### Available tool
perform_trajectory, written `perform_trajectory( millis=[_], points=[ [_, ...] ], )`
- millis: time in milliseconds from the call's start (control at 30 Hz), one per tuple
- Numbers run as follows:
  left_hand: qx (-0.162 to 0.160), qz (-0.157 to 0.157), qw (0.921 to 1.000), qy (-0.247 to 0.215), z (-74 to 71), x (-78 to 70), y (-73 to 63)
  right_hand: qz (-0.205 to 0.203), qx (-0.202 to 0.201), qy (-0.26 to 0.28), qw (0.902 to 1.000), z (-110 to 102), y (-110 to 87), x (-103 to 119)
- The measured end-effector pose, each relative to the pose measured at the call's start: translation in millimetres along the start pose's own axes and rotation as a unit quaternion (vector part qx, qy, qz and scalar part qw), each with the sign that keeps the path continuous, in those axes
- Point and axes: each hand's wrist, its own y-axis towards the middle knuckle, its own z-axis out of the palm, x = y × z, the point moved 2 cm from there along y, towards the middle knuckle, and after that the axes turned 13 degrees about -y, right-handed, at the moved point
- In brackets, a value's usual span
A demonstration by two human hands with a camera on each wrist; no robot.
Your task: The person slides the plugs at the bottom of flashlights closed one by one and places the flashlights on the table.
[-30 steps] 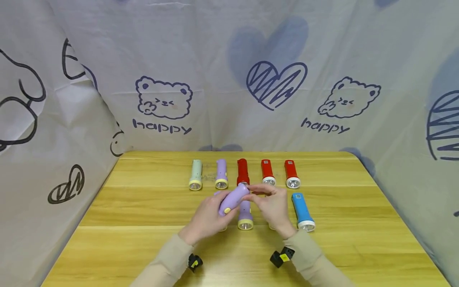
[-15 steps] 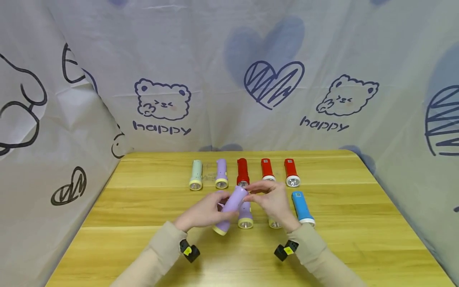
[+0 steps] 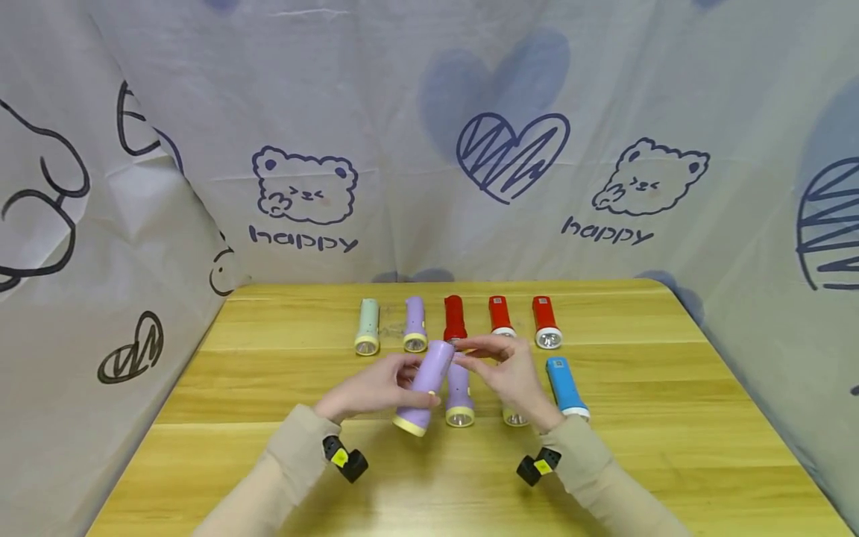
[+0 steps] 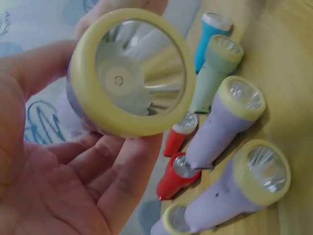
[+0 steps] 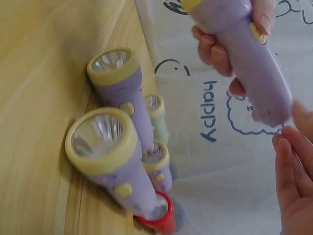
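Note:
A purple flashlight (image 3: pixel 435 365) with a yellow rim is held tilted in my left hand (image 3: pixel 376 391), its lens end low and its tail up. The thumb lies along one side and the fingers curl behind. Its clear lens (image 4: pixel 139 68) faces the left wrist camera; the right wrist view shows its yellow switch (image 5: pixel 258 34). At the tail end, my right hand (image 3: pixel 506 373) pinches the edge between thumb and fingertips. Beneath the hands lie another purple flashlight (image 3: pixel 459 395) and a pale green flashlight (image 3: pixel 515 416), partly covered. A further purple flashlight (image 4: pixel 244 186) shows in the left wrist view.
Along the back of the wooden table (image 3: pixel 235 403) lie a pale green flashlight (image 3: pixel 367 324), a purple flashlight (image 3: pixel 414 324), a dark red flashlight (image 3: pixel 454 317) and two red flashlights (image 3: pixel 499 313). At right is a blue flashlight (image 3: pixel 565 384). A printed cloth (image 3: pixel 403 112) hangs behind.
My left hand has shifted left and turned the purple flashlight more upright, its yellow lens end coming into view. My right hand has stayed near its tail.

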Motion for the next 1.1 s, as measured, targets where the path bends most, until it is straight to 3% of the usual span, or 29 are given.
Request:
perform_trajectory(
  millis=[167, 333, 433, 767, 1100],
  points=[
    [-0.071, -0.014, 0.9967, -0.038, -22.5, 1.4, -4.8, 0.016, -0.020, -0.017, 0.9995, -17, -2.9, -5],
    [-0.150, -0.048, 0.9869, -0.037, -46.1, 9.8, -12.5, 0.015, -0.055, -0.019, 0.9982, -38, -5.9, -20],
    [-0.179, -0.068, 0.9811, -0.029, -55.6, 18.0, -17.1, 0.007, -0.075, -0.020, 0.9970, -49, -9.0, -29],
    [-0.208, -0.140, 0.9678, -0.026, -64.0, 56.9, -25.4, 0.041, -0.056, -0.028, 0.9972, -63, -25.0, -48],
    [-0.197, -0.192, 0.9612, 0.021, -57.9, 70.1, -24.8, 0.052, -0.057, -0.040, 0.9962, -62, -26.4, -49]
  ],
)
